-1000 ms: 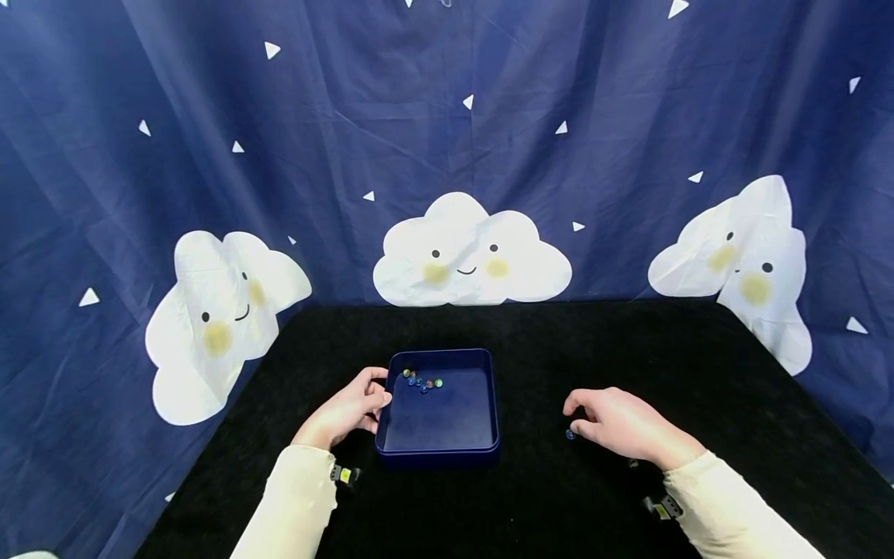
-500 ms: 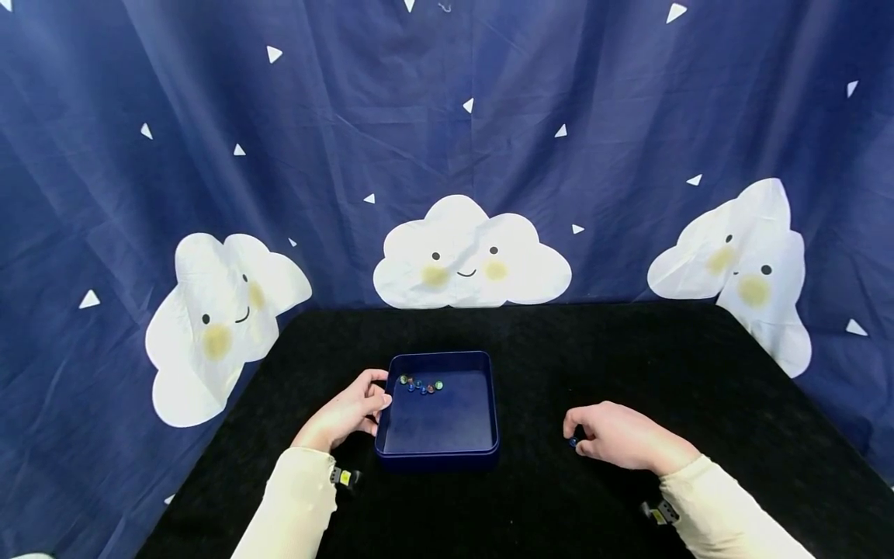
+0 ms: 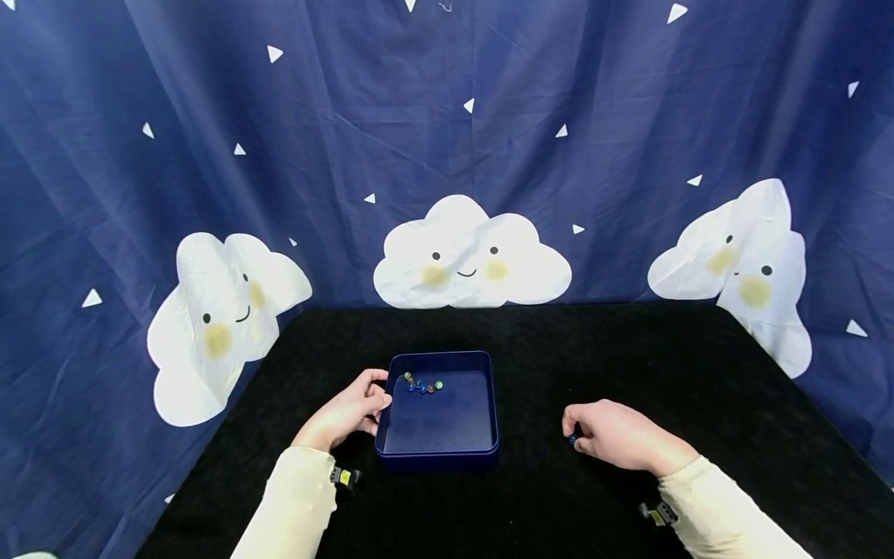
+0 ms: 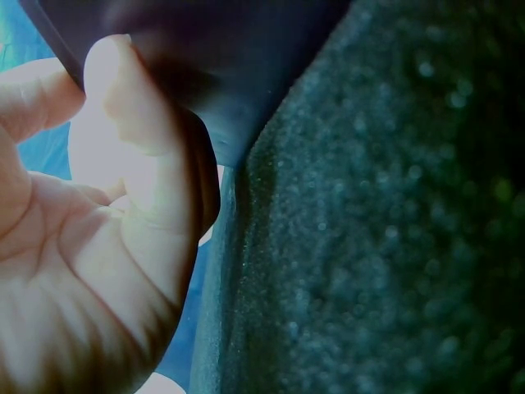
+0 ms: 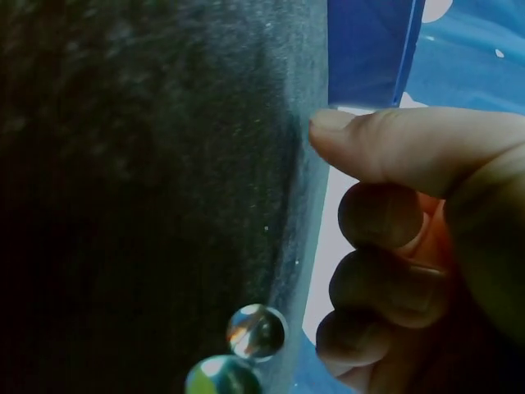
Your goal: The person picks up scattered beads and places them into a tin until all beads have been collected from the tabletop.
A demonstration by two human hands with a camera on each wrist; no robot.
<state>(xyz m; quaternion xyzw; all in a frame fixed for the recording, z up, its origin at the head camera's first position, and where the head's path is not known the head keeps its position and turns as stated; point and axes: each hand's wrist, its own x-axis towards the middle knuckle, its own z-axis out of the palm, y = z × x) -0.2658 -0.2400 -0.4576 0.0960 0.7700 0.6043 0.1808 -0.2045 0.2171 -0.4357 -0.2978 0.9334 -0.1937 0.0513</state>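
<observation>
A square dark blue tray (image 3: 440, 428) sits left of centre on the black table, with several glass marbles (image 3: 423, 388) gathered near its back left corner. My left hand (image 3: 349, 409) grips the tray's left wall; in the left wrist view the thumb (image 4: 139, 123) lies against the tray (image 4: 254, 49). On the right, my right hand (image 3: 621, 436) pinches a blue marble (image 3: 573, 439) between thumb and forefinger, low at the cloth. That marble is hidden in the right wrist view, where the thumb (image 5: 385, 139) covers it and the other fingers are curled.
Two more marbles lie on the cloth in the right wrist view, a clear one with orange (image 5: 257, 332) and a greenish one (image 5: 223, 377). A blue curtain (image 3: 475, 147) with white clouds stands behind the black-covered table (image 3: 531, 349).
My right hand has come slightly nearer, and its thumb and forefinger have closed on the blue marble. Marbles at the tray's left have rolled a little. The left hand has stayed on the tray.
</observation>
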